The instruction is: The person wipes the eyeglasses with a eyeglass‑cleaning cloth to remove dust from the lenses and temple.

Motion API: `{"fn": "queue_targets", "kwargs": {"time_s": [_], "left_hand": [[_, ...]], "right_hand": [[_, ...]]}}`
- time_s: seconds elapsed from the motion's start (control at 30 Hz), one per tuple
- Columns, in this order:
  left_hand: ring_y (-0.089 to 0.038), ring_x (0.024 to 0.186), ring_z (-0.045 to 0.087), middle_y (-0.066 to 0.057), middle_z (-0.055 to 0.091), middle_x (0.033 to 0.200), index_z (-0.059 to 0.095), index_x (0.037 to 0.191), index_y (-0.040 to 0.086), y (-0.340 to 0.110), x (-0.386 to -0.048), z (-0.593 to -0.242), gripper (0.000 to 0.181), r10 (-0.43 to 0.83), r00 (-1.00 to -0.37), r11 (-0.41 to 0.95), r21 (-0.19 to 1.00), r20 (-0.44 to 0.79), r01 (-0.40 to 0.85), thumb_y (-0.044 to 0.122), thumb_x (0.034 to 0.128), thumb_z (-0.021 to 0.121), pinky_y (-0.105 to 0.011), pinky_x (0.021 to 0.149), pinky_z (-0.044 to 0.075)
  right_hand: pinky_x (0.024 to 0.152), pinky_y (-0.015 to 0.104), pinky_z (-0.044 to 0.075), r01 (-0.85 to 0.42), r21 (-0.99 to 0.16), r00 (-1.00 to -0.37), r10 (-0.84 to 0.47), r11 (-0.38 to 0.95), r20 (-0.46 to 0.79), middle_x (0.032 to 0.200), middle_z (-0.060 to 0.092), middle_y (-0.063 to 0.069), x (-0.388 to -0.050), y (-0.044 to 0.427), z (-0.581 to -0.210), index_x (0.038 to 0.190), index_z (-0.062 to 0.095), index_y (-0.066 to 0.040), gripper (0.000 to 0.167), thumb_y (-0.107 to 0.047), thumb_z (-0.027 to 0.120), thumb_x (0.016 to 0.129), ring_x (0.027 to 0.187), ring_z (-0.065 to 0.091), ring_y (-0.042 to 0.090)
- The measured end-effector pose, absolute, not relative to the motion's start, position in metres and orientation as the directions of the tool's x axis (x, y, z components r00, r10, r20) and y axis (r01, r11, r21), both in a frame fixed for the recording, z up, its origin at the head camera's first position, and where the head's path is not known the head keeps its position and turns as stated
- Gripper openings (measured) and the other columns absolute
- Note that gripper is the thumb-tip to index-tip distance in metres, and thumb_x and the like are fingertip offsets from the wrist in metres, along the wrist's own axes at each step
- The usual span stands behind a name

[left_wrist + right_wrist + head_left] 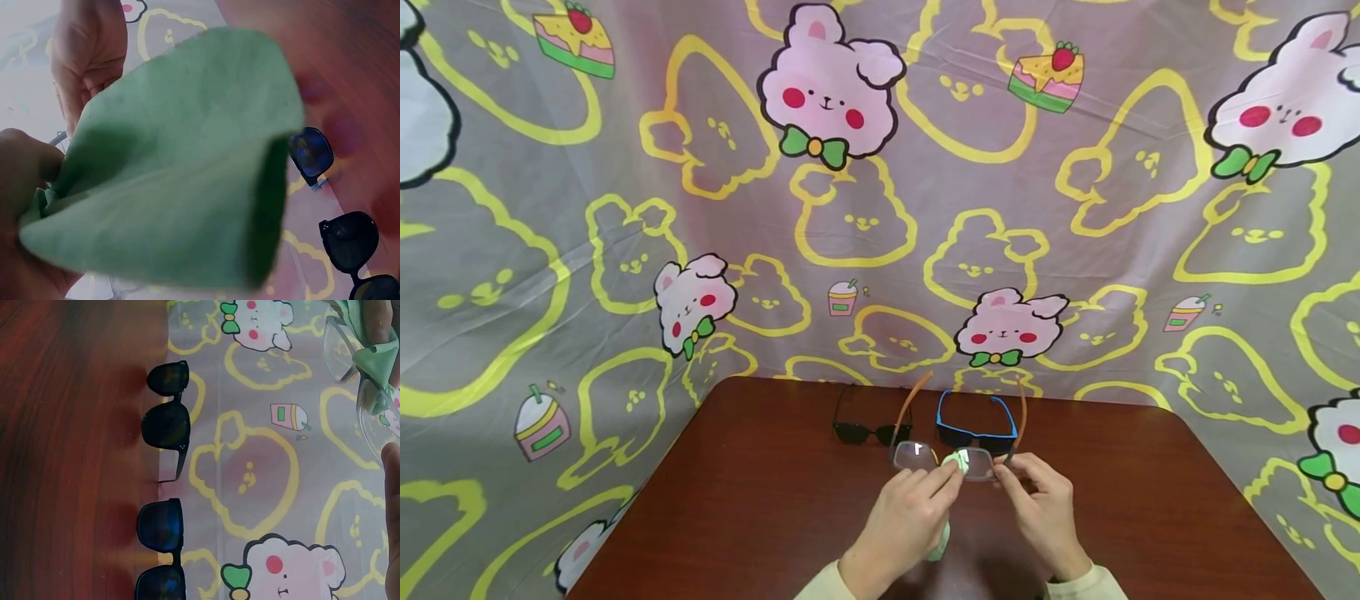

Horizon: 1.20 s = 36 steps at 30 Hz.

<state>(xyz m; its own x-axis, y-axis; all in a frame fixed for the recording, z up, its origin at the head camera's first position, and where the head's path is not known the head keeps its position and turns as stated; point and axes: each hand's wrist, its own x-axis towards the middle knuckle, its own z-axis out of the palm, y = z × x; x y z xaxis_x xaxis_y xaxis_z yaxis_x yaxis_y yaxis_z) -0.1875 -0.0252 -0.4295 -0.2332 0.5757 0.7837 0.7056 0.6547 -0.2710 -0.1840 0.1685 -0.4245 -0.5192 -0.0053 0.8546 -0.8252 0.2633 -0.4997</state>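
Clear glasses (pixel 977 466) are held above the worktop (pixel 737 500), our right hand (pixel 1043 508) pinching one end, our left hand (pixel 910 515) gripping a green cloth (pixel 956 461) against them near the middle. We seem to be wiping; the next stroke calls for steady support and light pressure.

The left grip (pixel 11 203) holds a folded green cloth (pixel 181 156); black sunglasses (pixel 351 242) show at lower right.
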Motion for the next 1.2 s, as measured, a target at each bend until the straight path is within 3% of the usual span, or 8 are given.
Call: {"fn": "queue_targets", "kwargs": {"time_s": [0.43, 0.9, 1.2], "left_hand": [[-0.009, 0.057, 0.049, 0.003, 0.065, 0.111, 0.07, 0.106, 0.014, -0.021, -0.184, -0.428, 0.026, 0.564, -0.322, 0.696, -0.229, 0.76, 0.68, 0.017, 0.083, 0.058, -0.02, 0.051, 0.033], [-0.009, 0.06, 0.056, 0.003, 0.065, 0.11, 0.069, 0.106, 0.013, -0.012, -0.183, -0.429, 0.037, 0.518, -0.373, 0.738, -0.181, 0.77, 0.651, 0.018, 0.0699, 0.074, -0.02, 0.05, 0.035], [-0.007, 0.062, 0.056, 0.003, 0.064, 0.112, 0.068, 0.109, 0.014, -0.011, -0.18, -0.426, 0.038, 0.546, -0.417, 0.721, -0.153, 0.726, 0.676, 0.018, 0.0713, 0.072, -0.019, 0.051, 0.035]], "right_hand": [[0.053, 0.016, 0.049, -0.84, -0.496, -0.512, -0.019, 0.221, 0.859, 0.073, 0.062, 0.017, -0.185, 0.166, -0.426, 0.082, 0.065, 0.012, 0.026, 0.032, 0.059, 0.068, 0.063, 0.062, 0.004], [0.049, 0.022, 0.048, -0.848, -0.488, -0.504, -0.027, 0.207, 0.863, 0.072, 0.061, 0.017, -0.185, 0.167, -0.429, 0.081, 0.064, 0.011, 0.026, 0.033, 0.058, 0.068, 0.062, 0.061, 0.005], [0.054, 0.018, 0.05, -0.842, -0.509, -0.52, -0.015, 0.181, 0.854, 0.071, 0.06, 0.019, -0.184, 0.169, -0.429, 0.082, 0.063, 0.012, 0.019, 0.028, 0.059, 0.073, 0.064, 0.062, 0.005]]}}
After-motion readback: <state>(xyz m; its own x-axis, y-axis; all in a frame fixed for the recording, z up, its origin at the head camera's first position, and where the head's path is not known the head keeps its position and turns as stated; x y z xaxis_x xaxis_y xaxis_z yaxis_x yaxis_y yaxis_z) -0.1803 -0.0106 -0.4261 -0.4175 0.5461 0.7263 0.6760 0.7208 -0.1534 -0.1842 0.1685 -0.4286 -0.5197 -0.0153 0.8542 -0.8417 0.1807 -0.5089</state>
